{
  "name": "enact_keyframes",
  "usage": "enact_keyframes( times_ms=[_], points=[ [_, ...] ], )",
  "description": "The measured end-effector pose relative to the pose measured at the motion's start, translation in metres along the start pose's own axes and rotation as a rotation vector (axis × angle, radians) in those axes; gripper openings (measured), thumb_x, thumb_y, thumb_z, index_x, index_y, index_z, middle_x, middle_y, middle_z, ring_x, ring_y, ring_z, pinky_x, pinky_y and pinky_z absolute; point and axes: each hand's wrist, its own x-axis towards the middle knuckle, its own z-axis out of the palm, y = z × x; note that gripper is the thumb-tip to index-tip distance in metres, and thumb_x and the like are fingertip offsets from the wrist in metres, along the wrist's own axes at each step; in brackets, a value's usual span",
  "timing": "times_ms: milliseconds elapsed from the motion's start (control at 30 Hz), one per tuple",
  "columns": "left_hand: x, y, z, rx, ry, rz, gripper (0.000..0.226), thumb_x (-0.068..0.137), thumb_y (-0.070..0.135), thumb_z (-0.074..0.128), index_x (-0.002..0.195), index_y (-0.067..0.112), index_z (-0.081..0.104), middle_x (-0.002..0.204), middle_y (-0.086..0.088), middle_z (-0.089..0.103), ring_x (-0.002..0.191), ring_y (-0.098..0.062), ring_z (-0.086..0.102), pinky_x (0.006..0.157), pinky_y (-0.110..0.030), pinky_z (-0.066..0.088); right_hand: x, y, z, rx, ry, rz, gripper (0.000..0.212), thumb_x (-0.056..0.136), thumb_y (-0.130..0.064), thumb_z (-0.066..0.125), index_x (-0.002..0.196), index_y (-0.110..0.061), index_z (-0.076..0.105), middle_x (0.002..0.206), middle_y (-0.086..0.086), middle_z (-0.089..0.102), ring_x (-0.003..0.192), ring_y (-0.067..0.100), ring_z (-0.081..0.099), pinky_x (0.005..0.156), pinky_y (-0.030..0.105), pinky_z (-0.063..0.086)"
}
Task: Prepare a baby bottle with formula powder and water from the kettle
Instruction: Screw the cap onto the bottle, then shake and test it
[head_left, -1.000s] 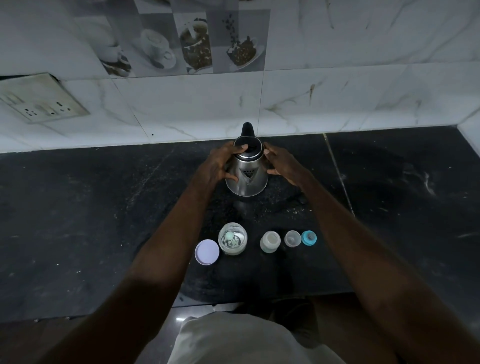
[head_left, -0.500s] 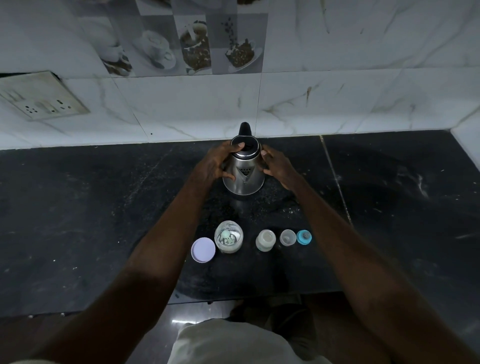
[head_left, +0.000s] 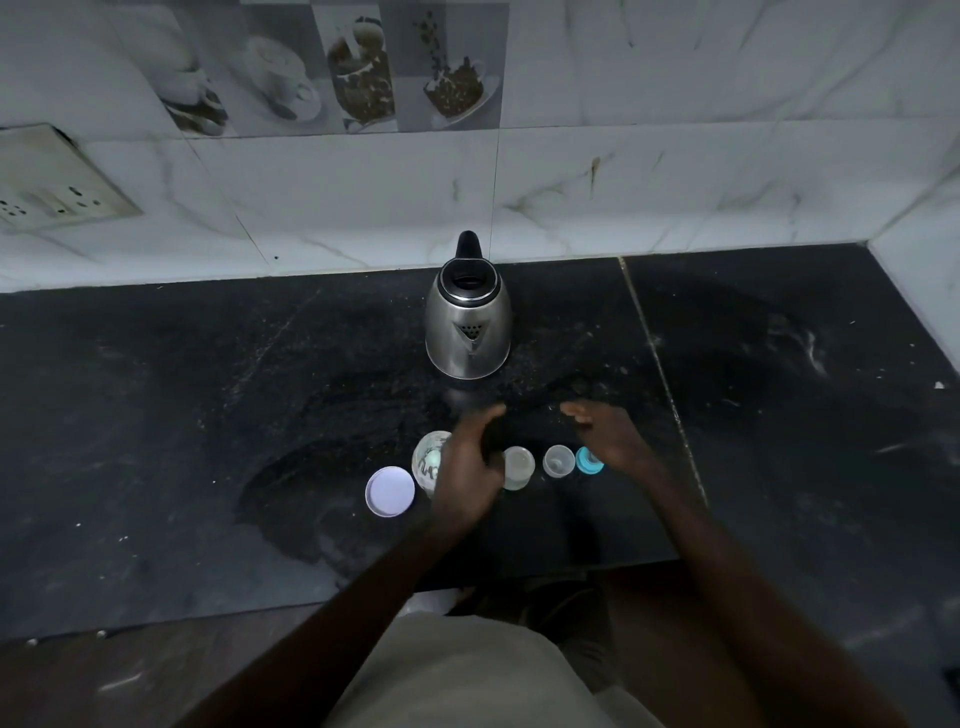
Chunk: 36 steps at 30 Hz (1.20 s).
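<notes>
The steel kettle (head_left: 467, 332) stands at the back of the black counter (head_left: 208, 415), its top looking open and dark inside. My left hand (head_left: 467, 467) is curled round a dark round thing that looks like the kettle lid (head_left: 491, 441), above the row of items. It partly hides the clear formula jar (head_left: 427, 460). The jar's pale lid (head_left: 389, 491) lies to its left. The small baby bottle (head_left: 519, 465) stands open beside a clear cap (head_left: 558, 460) and a blue teat ring (head_left: 587, 460). My right hand (head_left: 608, 436) hovers with relaxed fingers over the blue ring.
A marble-tiled wall (head_left: 623, 182) rises right behind the kettle, with a socket plate (head_left: 47, 182) at the far left. The counter's front edge (head_left: 260, 608) runs just below the row of items. A side wall (head_left: 924, 260) closes the right end.
Both hands have left the kettle's top and drawn back toward me over the row of items. The left hand now carries a dark round thing and the kettle's top looks open.
</notes>
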Motion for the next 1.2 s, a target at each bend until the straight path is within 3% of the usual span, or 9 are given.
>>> enact_keyframes(
  times_ms=[100, 233, 367, 467, 567, 833, 967, 1067, 1200],
  points=[
    [-0.023, -0.011, 0.014, 0.255, -0.056, 0.164, 0.074, 0.077, -0.006, 0.064, 0.148, 0.015, 0.054, 0.154, -0.004, 0.053, 0.147, -0.021, 0.046, 0.123, -0.045, 0.037, -0.017, 0.014, 0.004, -0.051, 0.020, -0.010, 0.064, 0.078, 0.015, 0.058, 0.139, -0.004, 0.063, 0.142, 0.010, 0.064, 0.134, 0.024, 0.058, 0.108, 0.018, 0.037],
    [-0.026, -0.012, 0.007, 0.567, 0.036, 0.275, 0.073, 0.072, 0.006, 0.062, 0.144, 0.009, 0.057, 0.157, -0.015, 0.050, 0.154, -0.037, 0.035, 0.130, -0.058, 0.016, -0.021, 0.037, 0.019, -0.222, -0.026, 0.002, 0.072, 0.081, 0.007, 0.067, 0.149, -0.008, 0.052, 0.153, 0.013, 0.051, 0.141, 0.028, 0.047, 0.118, 0.031, 0.035],
    [-0.020, -0.021, -0.010, 0.839, 0.023, 0.091, 0.075, 0.076, 0.034, 0.046, 0.146, 0.011, 0.057, 0.159, -0.024, 0.044, 0.154, -0.052, 0.027, 0.126, -0.070, 0.010, -0.024, 0.049, 0.042, -0.281, -0.043, 0.007, 0.077, 0.081, 0.007, 0.065, 0.153, -0.013, 0.047, 0.160, 0.014, 0.038, 0.147, 0.031, 0.040, 0.122, 0.037, 0.033],
    [-0.019, -0.030, -0.015, 0.901, -0.031, -0.032, 0.081, 0.076, 0.037, 0.068, 0.153, 0.016, 0.050, 0.165, -0.022, 0.036, 0.157, -0.052, 0.018, 0.124, -0.073, 0.011, -0.026, 0.049, 0.054, -0.304, -0.005, 0.012, 0.071, 0.085, 0.006, 0.059, 0.152, -0.013, 0.049, 0.160, 0.012, 0.039, 0.147, 0.031, 0.040, 0.122, 0.037, 0.033],
    [-0.020, -0.029, -0.020, 0.900, -0.081, -0.099, 0.088, 0.079, 0.034, 0.076, 0.158, 0.022, 0.041, 0.171, -0.014, 0.027, 0.159, -0.048, 0.013, 0.123, -0.073, 0.012, -0.025, 0.052, 0.060, -0.323, 0.041, 0.006, 0.061, 0.087, 0.005, 0.059, 0.145, -0.012, 0.057, 0.152, 0.013, 0.049, 0.138, 0.032, 0.049, 0.116, 0.042, 0.041],
    [-0.027, -0.027, -0.029, 0.808, -0.097, -0.139, 0.087, 0.086, 0.024, 0.074, 0.162, 0.023, 0.034, 0.172, -0.012, 0.022, 0.156, -0.040, 0.020, 0.115, -0.052, 0.045, -0.035, 0.025, 0.029, -0.265, 0.217, 0.028, 0.048, 0.082, 0.002, 0.070, 0.129, -0.004, 0.065, 0.125, 0.017, 0.063, 0.111, 0.035, 0.063, 0.091, 0.041, 0.054],
    [-0.030, -0.032, -0.028, 0.837, -0.069, -0.118, 0.089, 0.086, 0.029, 0.074, 0.164, 0.024, 0.031, 0.172, -0.012, 0.023, 0.158, -0.041, 0.017, 0.122, -0.058, 0.032, -0.045, -0.009, 0.017, -0.100, 0.269, -0.147, 0.045, 0.075, 0.001, 0.075, 0.120, -0.008, 0.070, 0.115, 0.009, 0.067, 0.101, 0.025, 0.064, 0.089, 0.035, 0.052],
    [-0.028, -0.034, -0.023, 0.844, 0.003, 0.088, 0.092, 0.078, 0.029, 0.078, 0.160, 0.017, 0.040, 0.169, -0.022, 0.029, 0.159, -0.047, 0.015, 0.127, -0.066, 0.014, -0.058, -0.031, 0.022, -0.084, 0.160, -0.336, 0.050, 0.074, 0.000, 0.081, 0.122, -0.011, 0.072, 0.119, 0.002, 0.068, 0.105, 0.013, 0.063, 0.097, 0.020, 0.046],
    [-0.023, -0.024, 0.004, 0.529, -0.075, 0.345, 0.093, 0.076, 0.005, 0.077, 0.160, 0.004, 0.037, 0.165, -0.021, 0.038, 0.155, -0.037, 0.032, 0.121, -0.054, 0.039, -0.062, -0.043, 0.038, -0.129, 0.075, -0.435, 0.049, 0.076, 0.000, 0.077, 0.123, -0.010, 0.071, 0.123, 0.002, 0.067, 0.110, 0.014, 0.064, 0.100, 0.028, 0.052]
  ],
)
